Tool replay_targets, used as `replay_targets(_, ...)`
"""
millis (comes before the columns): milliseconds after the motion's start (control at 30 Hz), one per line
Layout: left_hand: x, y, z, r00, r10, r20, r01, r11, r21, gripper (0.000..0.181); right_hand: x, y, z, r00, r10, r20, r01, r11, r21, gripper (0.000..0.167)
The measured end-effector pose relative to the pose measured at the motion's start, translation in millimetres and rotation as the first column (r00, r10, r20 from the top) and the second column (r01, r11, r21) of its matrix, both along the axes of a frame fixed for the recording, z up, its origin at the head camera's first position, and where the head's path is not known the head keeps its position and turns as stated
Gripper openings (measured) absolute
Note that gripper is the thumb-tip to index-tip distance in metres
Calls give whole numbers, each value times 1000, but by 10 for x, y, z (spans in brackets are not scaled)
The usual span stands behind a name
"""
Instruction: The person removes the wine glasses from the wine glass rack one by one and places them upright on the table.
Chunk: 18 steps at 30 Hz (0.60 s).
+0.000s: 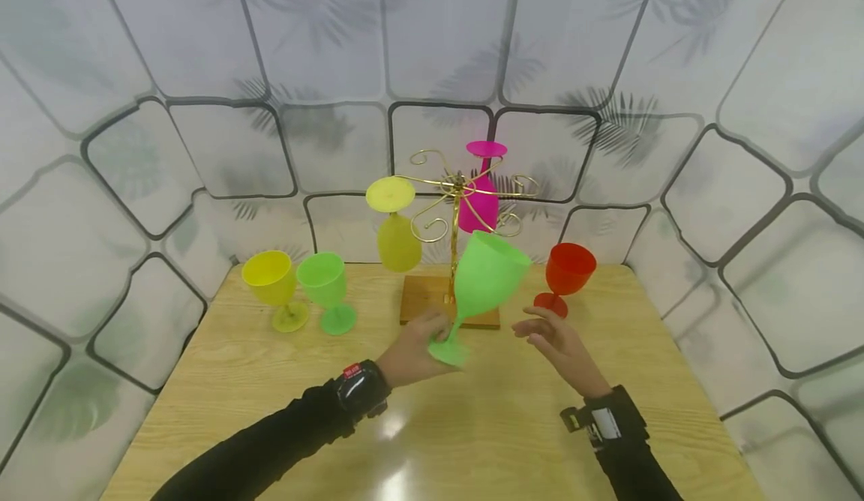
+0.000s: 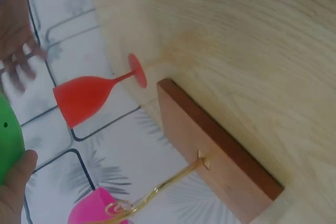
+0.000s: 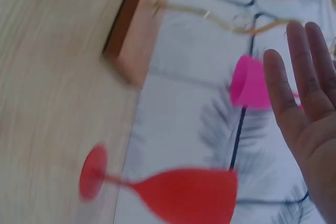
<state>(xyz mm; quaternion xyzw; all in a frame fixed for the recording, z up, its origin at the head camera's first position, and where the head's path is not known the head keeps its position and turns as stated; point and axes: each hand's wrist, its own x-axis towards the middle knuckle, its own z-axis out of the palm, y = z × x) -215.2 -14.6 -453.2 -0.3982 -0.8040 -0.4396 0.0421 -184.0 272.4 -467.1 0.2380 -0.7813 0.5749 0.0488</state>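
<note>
My left hand [image 1: 420, 347] grips a light green plastic goblet [image 1: 487, 276] low down, by its stem and foot. The goblet tilts to the right, its bowl in front of a gold metal rack [image 1: 454, 250] on a wooden base [image 1: 420, 291]. In the left wrist view, my thumb [image 2: 20, 174] lies against the green plastic. My right hand [image 1: 556, 347] hovers empty with fingers extended, close to a red goblet [image 1: 570, 268] standing upright. A magenta goblet [image 1: 478, 205] and a yellow goblet [image 1: 398, 242] hang upside down from the rack's curled arms.
On the left of the wooden table [image 1: 270, 381], a yellow goblet [image 1: 270, 277] and another green goblet [image 1: 324, 280] stand upright side by side. Patterned cloth walls [image 1: 445, 36] enclose the table at the back and both sides.
</note>
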Motion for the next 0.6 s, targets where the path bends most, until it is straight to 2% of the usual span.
replay_targets(100,55,66,-44,999,-8,53,7,1000,16,52,-43,-202,78,997,74,36,-68,988,-139,50)
replay_targets(200,88,112,-85,997,-32,75,31,999,18,51,-58,-359,136,991,122,55,-101,952,-287,67)
replay_targets(300,100,150,-149,996,-62,64,62,998,4,50,-53,-460,158,994,101,40,-78,917,-392,73)
replay_targets(400,111,169,-206,995,-83,49,84,996,-24,51,-28,-511,171,998,35,45,-12,897,-442,60)
replay_targets(467,125,169,-227,994,-83,68,88,994,-71,49,-8,-517,171,998,4,56,20,899,-437,56)
replay_targets(500,131,167,-233,994,-82,69,88,991,-97,47,3,-513,174,998,-1,63,28,901,-434,56)
replay_targets(600,152,149,-232,996,-67,60,77,979,-191,48,22,-450,166,999,-8,40,22,927,-374,59)
